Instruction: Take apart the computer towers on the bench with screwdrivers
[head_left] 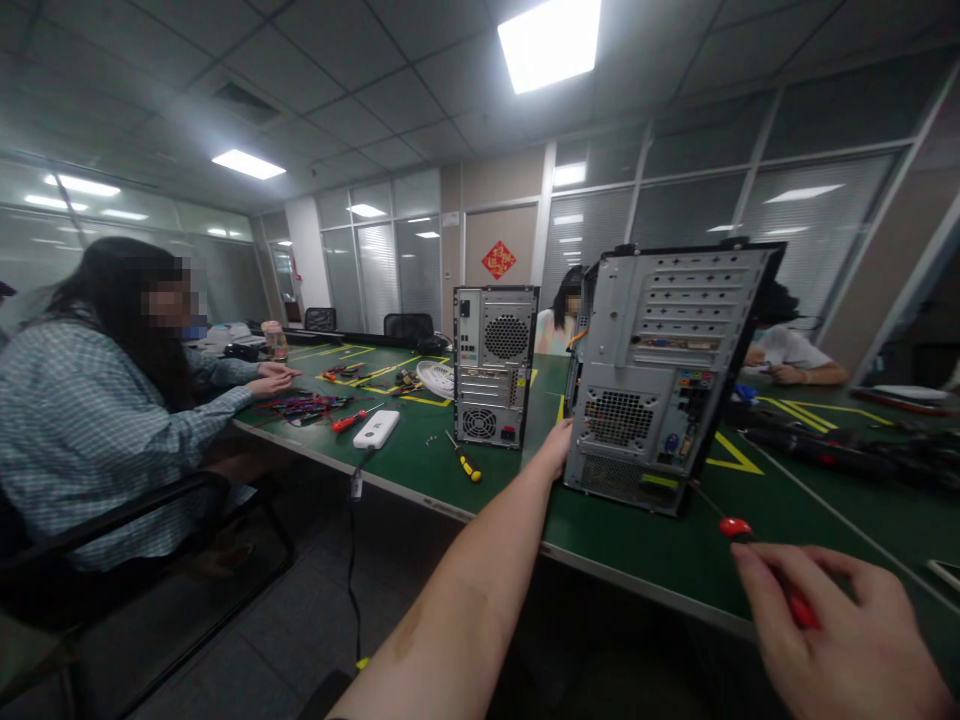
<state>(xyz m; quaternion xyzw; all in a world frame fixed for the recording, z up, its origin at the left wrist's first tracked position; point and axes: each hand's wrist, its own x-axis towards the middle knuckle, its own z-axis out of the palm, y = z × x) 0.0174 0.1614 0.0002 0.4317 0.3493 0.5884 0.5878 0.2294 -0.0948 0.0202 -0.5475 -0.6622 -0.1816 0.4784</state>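
Observation:
A computer tower case point(630, 380) stands upright on the green table, its metal rear side towards me, with slot covers, vents and ports showing. My left hand point(556, 450) reaches to the case's lower left side and touches it; its fingers are mostly hidden behind the edge. In front of the case at right, my right hand point(840, 620) is closed around a screwdriver point(736, 529) with a red and black handle. The screwdriver's thin shaft points at the case's lower right rear corner; whether the tip sits in a screw cannot be made out.
Left of it stands a second computer tower point(495, 365). A yellow-black screwdriver point(466, 464), a white power strip point(376, 430), a red screwdriver point(356, 418) and coloured cables point(304, 406) lie further left. A person point(127, 400) sits at left; others sit behind. Black cables point(847, 450) lie at right.

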